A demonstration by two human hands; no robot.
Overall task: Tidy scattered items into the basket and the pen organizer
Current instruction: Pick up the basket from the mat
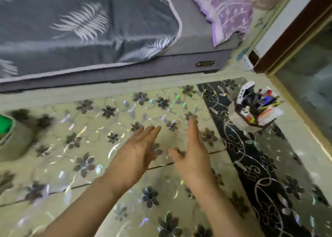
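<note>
My left hand (pixel 138 150) and my right hand (pixel 192 152) hover side by side over the middle of the flower-patterned table (pixel 89 129), palms facing each other, fingers stretched, holding nothing. The pen organizer (pixel 255 109) stands at the right on the dark border of the table, packed with several pens, markers and a white object. The grey basket (pixel 12 139) sits at the left edge, partly cut off, with something green (pixel 5 124) inside. No loose items lie on the table between them.
A grey sofa (pixel 194 39) with a leaf-print cover (pixel 80 30) runs along the far side of the table. A purple cushion (pixel 228 12) lies at its right end. A wall and a dark door frame (pixel 294 30) stand at the right.
</note>
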